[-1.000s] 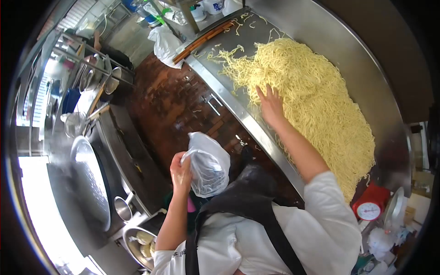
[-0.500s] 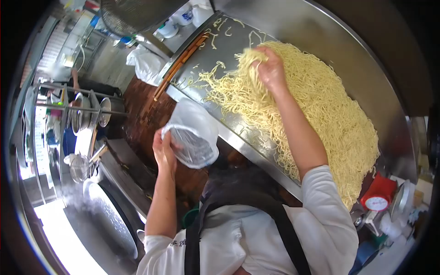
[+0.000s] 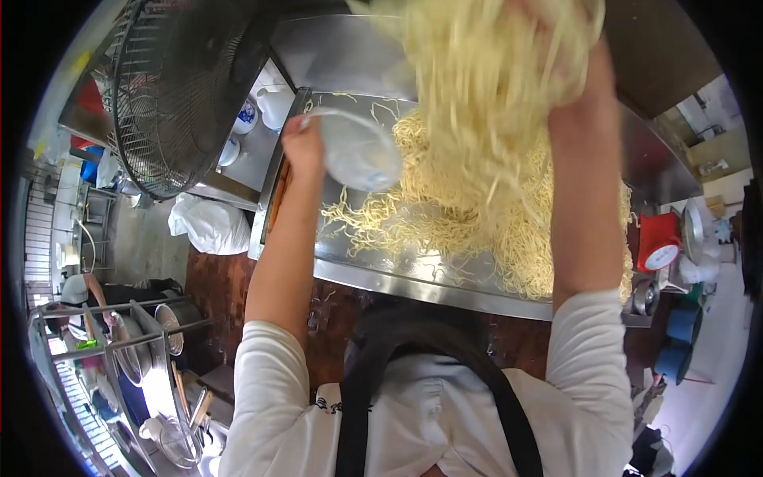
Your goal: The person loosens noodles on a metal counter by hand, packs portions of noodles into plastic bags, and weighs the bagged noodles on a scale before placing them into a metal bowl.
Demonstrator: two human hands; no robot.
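My left hand [image 3: 302, 147] pinches the rim of a clear plastic bag [image 3: 358, 155], whose mouth hangs open over the left part of a steel table [image 3: 381, 278]. Raised high on the right, my right hand [image 3: 568, 79] is blurred and grips a big bunch of noodles [image 3: 485, 87]. Long strands dangle from it and hide most of the fingers. Below spreads a heap of loose yellow noodles [image 3: 524, 254], with stray strands lying toward the left.
A large wire-caged fan [image 3: 179, 95] stands at upper left, above a white plastic sack [image 3: 208, 224]. A red scale [image 3: 659, 238] sits right of the table. Another person [image 3: 95, 290] is at far left by a metal rack [image 3: 119, 314].
My right hand has lifted a bunch of noodles high off the heap. My left hand has carried the bag up and over the table. The view has turned.
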